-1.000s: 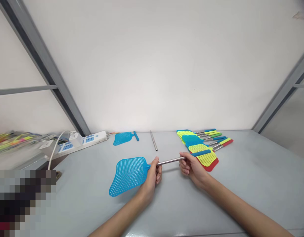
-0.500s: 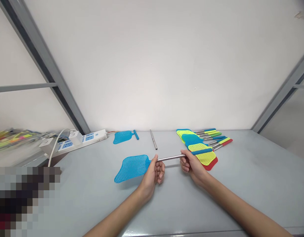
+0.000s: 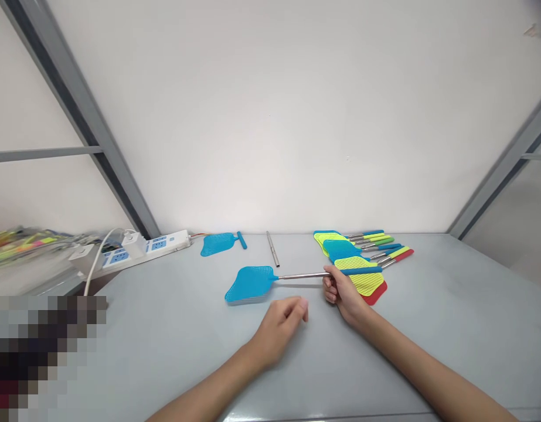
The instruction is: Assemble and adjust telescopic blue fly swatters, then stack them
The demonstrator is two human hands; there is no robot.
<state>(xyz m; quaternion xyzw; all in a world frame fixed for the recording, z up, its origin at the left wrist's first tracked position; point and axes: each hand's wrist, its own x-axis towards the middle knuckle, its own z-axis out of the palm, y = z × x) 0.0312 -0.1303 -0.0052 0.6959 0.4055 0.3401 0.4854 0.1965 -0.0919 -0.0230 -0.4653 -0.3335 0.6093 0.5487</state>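
Note:
A blue fly swatter with a metal telescopic rod is held just above the table by my right hand, whose fingers close around the rod near the blue handle. Its perforated head points left. My left hand is in front of the rod and apart from it, fingers curled in and nothing visible in them. At the back lie a loose blue swatter head, a short blue handle and a bare metal rod.
Several finished-looking swatters in yellow, blue and red overlap at the right, partly behind my right hand. A white power strip with plugs and a cable lies at the left. A white wall closes the back of the grey table.
My left hand has let go of the swatter near its head and drawn back toward me, turning palm down. The swatter head has shifted right and slightly up; my right hand keeps its hold.

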